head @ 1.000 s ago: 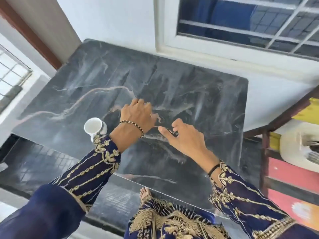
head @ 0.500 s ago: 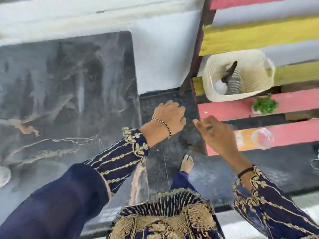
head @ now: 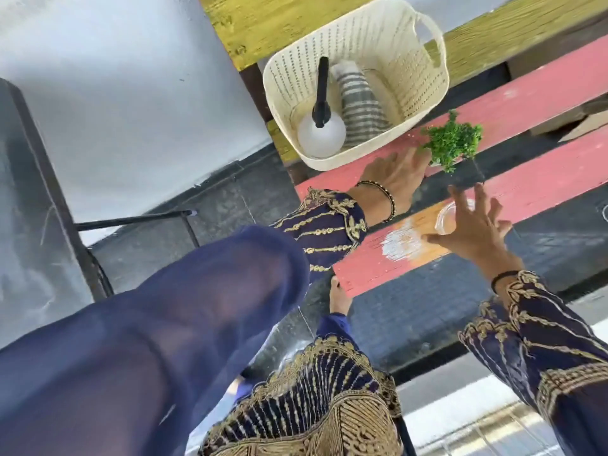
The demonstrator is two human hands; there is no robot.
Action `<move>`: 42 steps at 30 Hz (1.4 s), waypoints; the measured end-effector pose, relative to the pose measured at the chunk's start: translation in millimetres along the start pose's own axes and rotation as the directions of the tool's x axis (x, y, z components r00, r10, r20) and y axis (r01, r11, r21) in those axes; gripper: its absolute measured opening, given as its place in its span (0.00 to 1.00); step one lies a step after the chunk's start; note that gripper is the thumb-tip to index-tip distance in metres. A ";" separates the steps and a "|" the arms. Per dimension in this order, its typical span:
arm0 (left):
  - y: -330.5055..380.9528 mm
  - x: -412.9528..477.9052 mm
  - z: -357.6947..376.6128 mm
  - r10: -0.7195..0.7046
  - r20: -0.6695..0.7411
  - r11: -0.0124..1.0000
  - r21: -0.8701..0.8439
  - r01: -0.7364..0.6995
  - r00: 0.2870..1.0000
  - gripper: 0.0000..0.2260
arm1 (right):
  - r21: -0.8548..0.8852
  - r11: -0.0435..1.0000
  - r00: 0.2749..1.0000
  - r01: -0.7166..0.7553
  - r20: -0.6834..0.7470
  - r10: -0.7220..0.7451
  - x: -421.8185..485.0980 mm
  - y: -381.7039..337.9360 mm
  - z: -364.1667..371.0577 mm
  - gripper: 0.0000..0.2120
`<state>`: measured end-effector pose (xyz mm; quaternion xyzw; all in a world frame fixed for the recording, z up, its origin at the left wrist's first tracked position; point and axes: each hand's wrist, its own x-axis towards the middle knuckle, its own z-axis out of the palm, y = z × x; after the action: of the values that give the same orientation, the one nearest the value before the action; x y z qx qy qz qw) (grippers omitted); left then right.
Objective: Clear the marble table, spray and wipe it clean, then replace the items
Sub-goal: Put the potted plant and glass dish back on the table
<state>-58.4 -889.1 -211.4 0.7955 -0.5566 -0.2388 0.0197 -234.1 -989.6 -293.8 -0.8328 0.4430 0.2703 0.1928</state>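
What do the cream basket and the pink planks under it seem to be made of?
Cream perforated basket: probably moulded plastic, given its regular rows of small holes, smooth rim and cut-out handle. Pink painted planks: wood, matte, with grain showing and paint worn away in one pale patch.

table (head: 23, 199): dark veined marble, polished | basket (head: 408, 77): cream perforated plastic, matt | bench slats (head: 533, 93): painted wood, rough, worn in patches | spray bottle (head: 321, 134): white smooth plastic, black nozzle | cloth (head: 360, 106): striped fabric | cup (head: 445, 218): clear plastic | sleeves (head: 197, 307): sheer navy cloth, gold embroidery
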 end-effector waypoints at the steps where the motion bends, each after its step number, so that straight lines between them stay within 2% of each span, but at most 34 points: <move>1: 3.6 12.5 3.1 -0.008 0.001 1.000 -0.017 0.008 1.000 0.33 | -0.002 1.000 0.999 0.002 0.045 -0.002 6.4 3.7 3.3 0.55; 4: 12.4 53.8 15.9 0.038 -0.007 0.999 -0.009 -0.038 0.999 0.42 | 0.042 0.999 0.996 0.004 0.093 -0.008 21.6 10.4 4.5 0.57; 7: 14.1 85.8 32.3 0.061 -0.024 0.998 -0.015 -0.061 0.998 0.44 | 0.077 0.997 0.995 0.025 0.090 -0.032 28.8 15.0 3.4 0.53; 10: 17.6 103.7 38.4 0.038 -0.038 0.998 -0.040 -0.040 0.999 0.36 | 0.047 0.998 0.998 0.043 0.042 -0.045 30.2 23.4 1.5 0.51; 14: 13.3 102.4 28.3 0.040 -0.136 0.998 -0.038 -0.046 0.990 0.21 | -0.018 0.998 0.998 0.063 0.023 -0.063 26.1 22.6 3.2 0.53; 19: 5.2 74.5 17.0 0.029 -0.177 0.994 -0.098 -0.046 0.984 0.15 | 0.038 0.994 0.994 0.106 -0.005 -0.106 5.7 8.3 0.1 0.49; 22: 0.4 33.0 10.6 0.013 -0.200 0.987 -0.152 -0.044 0.980 0.14 | 0.026 0.989 0.989 0.145 -0.019 -0.145 -17.5 -9.7 -8.5 0.49; 27: -24.3 -62.5 -15.4 -0.072 -0.184 0.982 -0.184 0.037 0.980 0.15 | -0.020 0.968 0.968 0.250 -0.011 -0.250 -74.8 -62.4 -29.5 0.48; 32: -64.4 -185.6 -60.8 -0.207 -0.228 0.964 -0.211 0.159 0.951 0.16 | -0.019 0.897 0.894 0.441 -0.078 -0.441 -159.2 -145.1 -52.1 0.42; 38: -116.5 -360.3 -119.3 -0.401 -0.404 0.906 -0.310 0.289 0.822 0.18 | -0.116 0.808 0.802 0.577 -0.108 -0.588 -281.8 -269.4 -66.1 0.48; 42: -152.9 -473.1 -146.0 -0.514 -0.466 0.853 -0.370 0.369 0.721 0.18 | -0.174 0.734 0.731 0.657 -0.091 -0.676 -356.5 -348.9 -60.8 0.44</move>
<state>8.1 -441.9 41.7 0.9305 -0.2846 -0.0668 0.2209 -87.9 -611.8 3.5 -0.9644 0.1089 0.1489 0.1893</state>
